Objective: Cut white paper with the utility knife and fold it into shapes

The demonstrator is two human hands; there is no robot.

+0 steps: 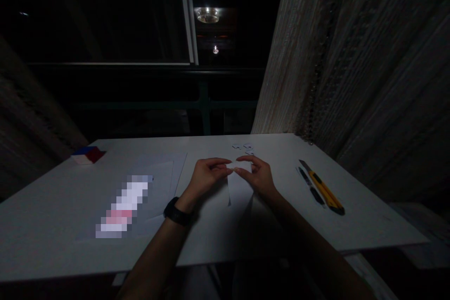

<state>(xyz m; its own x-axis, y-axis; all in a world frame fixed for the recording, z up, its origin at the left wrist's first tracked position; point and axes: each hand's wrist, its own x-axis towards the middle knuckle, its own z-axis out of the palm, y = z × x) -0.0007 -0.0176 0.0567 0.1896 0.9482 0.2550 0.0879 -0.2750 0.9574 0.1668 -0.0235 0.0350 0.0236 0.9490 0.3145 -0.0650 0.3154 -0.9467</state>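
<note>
A piece of white paper (240, 191) is held above the middle of the desk (42, 215), its far end pinched by both hands and the rest extended toward the near edge. In the left hand (210, 174) and the right hand (260, 176), thumbs and forefingers are pointed inward, the thumb tips nearly meeting; the other fingers are curled. Both forearms are slanted inward over the near edge, and a dark band (178, 212) is worn on the left wrist. Beyond the fingers, small marked paper pieces (247, 146) are laid near the far edge. Toward the right edge, a pen (311, 186) is placed just beside a yellow cutter (325, 190). On the left half, loose sheets (162, 183) are partly covered by a pixelated patch; a multicoloured block (87, 155) is set near the far left corner.
</note>
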